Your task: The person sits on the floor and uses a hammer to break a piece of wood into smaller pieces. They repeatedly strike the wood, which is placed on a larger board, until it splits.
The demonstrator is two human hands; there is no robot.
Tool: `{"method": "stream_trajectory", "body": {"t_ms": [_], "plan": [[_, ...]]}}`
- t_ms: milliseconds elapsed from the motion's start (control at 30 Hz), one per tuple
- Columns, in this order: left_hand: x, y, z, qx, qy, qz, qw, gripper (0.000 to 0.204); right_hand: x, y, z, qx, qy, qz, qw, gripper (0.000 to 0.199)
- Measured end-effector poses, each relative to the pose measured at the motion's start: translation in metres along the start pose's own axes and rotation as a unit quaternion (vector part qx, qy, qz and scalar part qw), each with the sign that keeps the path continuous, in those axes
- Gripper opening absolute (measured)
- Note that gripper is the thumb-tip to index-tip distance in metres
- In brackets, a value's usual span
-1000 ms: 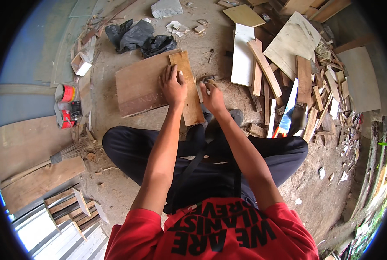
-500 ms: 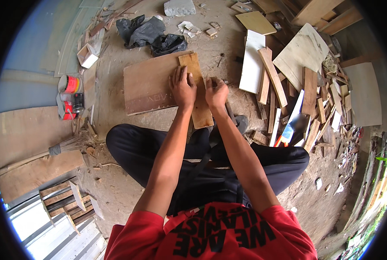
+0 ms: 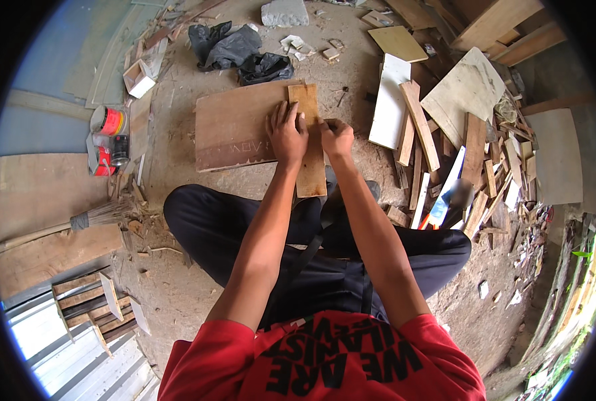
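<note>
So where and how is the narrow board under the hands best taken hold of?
Probably at the near end of the narrow board, across its width from the person's side: it is slim, and that end projects past the wide brown panel, clear of the left hand and right hand.

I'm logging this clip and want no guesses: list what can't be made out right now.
- Anything in the right hand: head view, hidden by its own curled fingers.
- Right edge of the wide board: head view, covered by the narrow plank and left hand.
- Dark round shape by the saw: head view, too blurred to identify.
</note>
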State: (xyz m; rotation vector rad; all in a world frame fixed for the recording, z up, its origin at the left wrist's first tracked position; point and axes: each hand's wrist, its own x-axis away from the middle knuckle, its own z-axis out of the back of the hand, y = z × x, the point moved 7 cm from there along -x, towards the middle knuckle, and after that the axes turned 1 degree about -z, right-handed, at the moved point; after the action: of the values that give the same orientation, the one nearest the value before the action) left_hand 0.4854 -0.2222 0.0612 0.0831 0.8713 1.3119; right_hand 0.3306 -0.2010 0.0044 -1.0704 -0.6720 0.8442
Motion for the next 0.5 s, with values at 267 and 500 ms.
{"method": "stream_trajectory", "body": {"t_ms": [267,500], "plan": [[0.005,-0.006,-0.003,-0.012,-0.017,-0.008,1.0,0.031,0.031,0.02,0.004,-0.075,-0.002,-0.071,0.995,0.037],[0.005,-0.007,-0.006,-0.015,-0.03,-0.011,0.999,0.031,0.039,0.025,0.004,-0.133,0.017,-0.057,0.989,0.038]]}}
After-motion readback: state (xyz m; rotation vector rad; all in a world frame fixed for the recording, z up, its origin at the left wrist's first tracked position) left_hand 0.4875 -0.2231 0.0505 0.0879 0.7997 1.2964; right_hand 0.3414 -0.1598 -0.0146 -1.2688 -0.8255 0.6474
